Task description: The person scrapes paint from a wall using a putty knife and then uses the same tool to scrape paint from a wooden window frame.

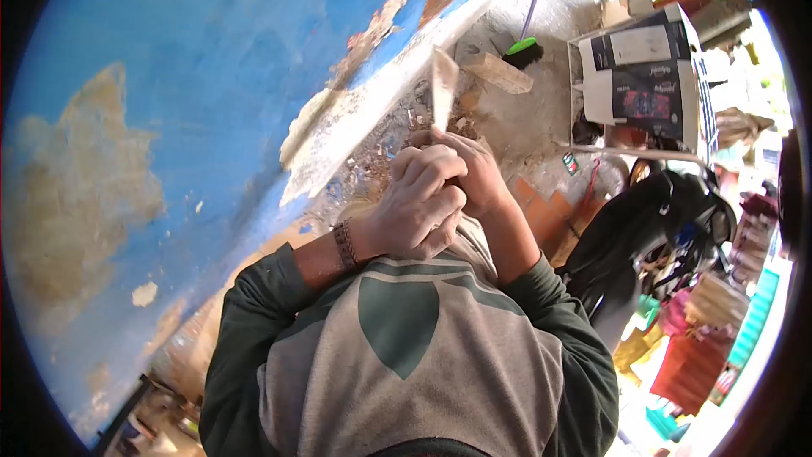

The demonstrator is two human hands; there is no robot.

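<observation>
Tapered, pale, flat blade [443,91]: pointing far, right of the peeling blue-painted wall [228,51]. Right hand [475,173]: pinching its near end. Left hand [423,195]: fingers curled, contents hidden. Step, apparently: handling the blade; next move calls for firm grip.
</observation>
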